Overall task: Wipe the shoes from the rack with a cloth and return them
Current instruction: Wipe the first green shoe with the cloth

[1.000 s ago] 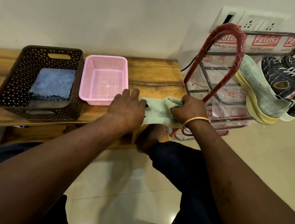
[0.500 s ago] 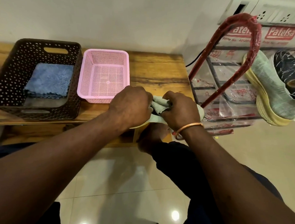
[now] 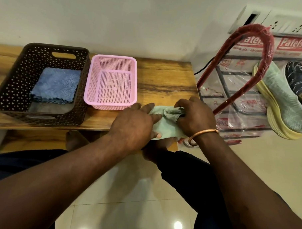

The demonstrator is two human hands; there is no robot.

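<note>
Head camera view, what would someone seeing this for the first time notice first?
Both hands meet at the front edge of the wooden table: the right hand grips a bunched cloth against a pale green item under the left hand. To the right, a red rack holds a green shoe with a yellow sole. To the left sit a pink basket and a brown basket with a blue cloth.

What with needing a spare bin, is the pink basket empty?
Empty. The pink basket's perforated floor shows bare throughout.
</note>
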